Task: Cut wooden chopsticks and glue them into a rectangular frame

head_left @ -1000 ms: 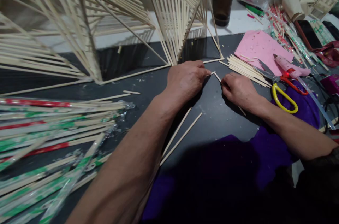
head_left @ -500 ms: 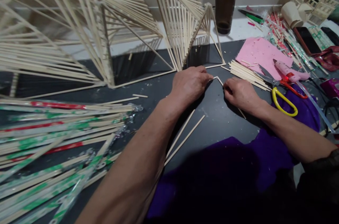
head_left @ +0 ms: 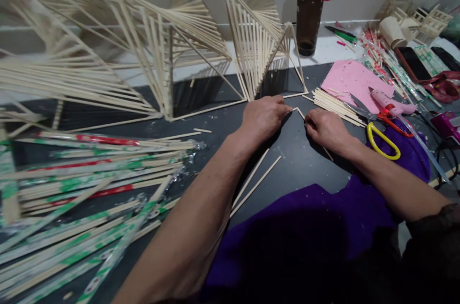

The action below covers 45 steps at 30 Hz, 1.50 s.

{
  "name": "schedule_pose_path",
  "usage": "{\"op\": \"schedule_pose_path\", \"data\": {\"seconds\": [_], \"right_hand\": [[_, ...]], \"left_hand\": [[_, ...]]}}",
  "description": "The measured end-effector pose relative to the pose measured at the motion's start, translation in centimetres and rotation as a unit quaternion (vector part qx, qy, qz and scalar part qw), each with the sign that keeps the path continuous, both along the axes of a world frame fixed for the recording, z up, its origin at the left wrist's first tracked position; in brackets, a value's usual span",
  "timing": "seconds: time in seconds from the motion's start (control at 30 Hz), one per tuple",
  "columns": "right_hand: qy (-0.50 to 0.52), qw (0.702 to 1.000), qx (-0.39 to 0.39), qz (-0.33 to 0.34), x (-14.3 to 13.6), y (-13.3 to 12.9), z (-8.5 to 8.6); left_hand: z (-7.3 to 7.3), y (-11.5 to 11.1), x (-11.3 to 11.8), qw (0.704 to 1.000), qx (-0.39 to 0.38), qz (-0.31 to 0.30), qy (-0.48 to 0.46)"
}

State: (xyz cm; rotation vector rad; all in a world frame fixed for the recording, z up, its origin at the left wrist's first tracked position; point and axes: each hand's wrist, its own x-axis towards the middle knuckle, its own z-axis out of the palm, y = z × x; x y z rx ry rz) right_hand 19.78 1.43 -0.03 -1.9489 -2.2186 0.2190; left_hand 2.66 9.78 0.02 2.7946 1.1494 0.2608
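Observation:
Two thin wooden sticks [head_left: 300, 113] meet end to end at an angle just above the dark tabletop. My left hand [head_left: 268, 114] is closed on the left one, its fingertips near the joint. The right stick is pinched in my right hand [head_left: 327, 127], and its lower end pokes out beneath the palm. Behind my hands stands a fan-shaped structure of wooden sticks [head_left: 251, 45], its base close to my left hand. Two loose sticks [head_left: 257, 184] lie beside my left forearm. To the right of my right hand is a pile of bare sticks [head_left: 338, 108].
Wrapped chopsticks [head_left: 108, 189] cover the left side. A bottle with a red lid [head_left: 309, 16] stands at the back. Scissors [head_left: 383, 141], a pink glue gun [head_left: 393, 102] and pink cloth [head_left: 355, 76] lie at right. Purple cloth [head_left: 287, 217] hangs at the near edge.
The view has shifted slightly left and up, so the scene sits farther right and lower. Both hands keep nearly the same hold on the joined sticks.

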Motion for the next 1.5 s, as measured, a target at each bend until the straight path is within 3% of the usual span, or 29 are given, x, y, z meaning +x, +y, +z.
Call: {"op": "schedule_pose_path", "data": {"seconds": [0.4,0.73,1.13,1.5], "right_hand": [[0.052,0.999,-0.016,-0.006,0.43,-0.06,0.03],[0.061,0.998,0.000,-0.003,0.59,-0.09,-0.17],[0.062,0.998,-0.002,0.002,0.60,0.07,-0.23],[0.013,0.999,0.009,-0.033,0.24,0.10,-0.03]], "left_hand": [[0.78,-0.26,0.20,0.996,0.014,0.017,0.089],[0.36,0.02,-0.11,0.999,-0.006,0.026,0.032],[0.17,0.05,-0.25,0.999,0.014,0.011,0.033],[0.02,-0.34,0.21,0.999,0.011,0.048,0.022]]}}
